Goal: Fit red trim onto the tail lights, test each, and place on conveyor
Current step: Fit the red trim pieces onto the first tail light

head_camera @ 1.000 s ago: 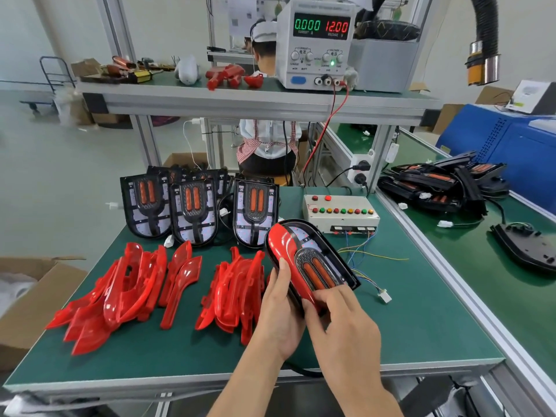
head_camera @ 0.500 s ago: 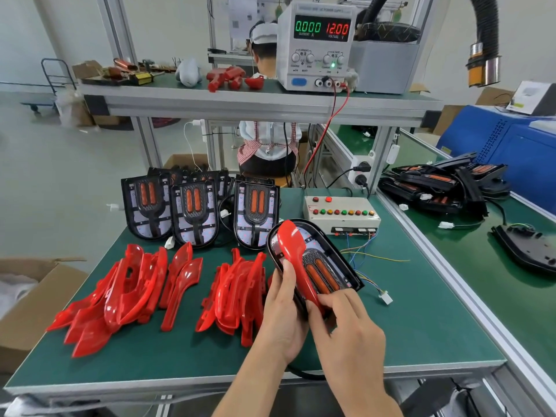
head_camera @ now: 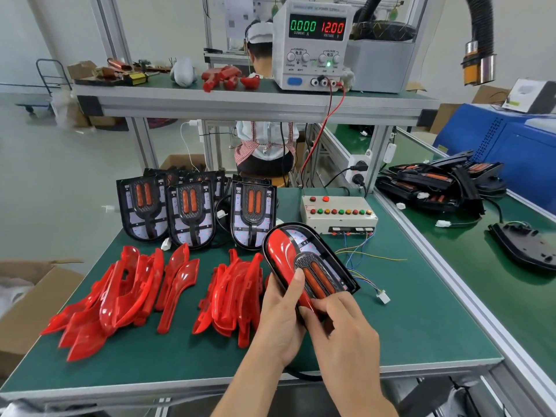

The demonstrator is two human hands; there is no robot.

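Carefully, the left hand [head_camera: 281, 320] curled its grip round the tail light [head_camera: 310, 266] above the tabletop [head_camera: 421, 326] while the right hand [head_camera: 340, 323] pinched the red trim [head_camera: 281, 251], which needed even pushing to sit flat.

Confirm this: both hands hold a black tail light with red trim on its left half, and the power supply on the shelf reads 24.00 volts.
Not quite. In the head view the grey bench power supply reads 12.00 volts, not 24.00. The rest stands: left hand and right hand hold the black tail light housing with glossy red plastic trim on its left half.
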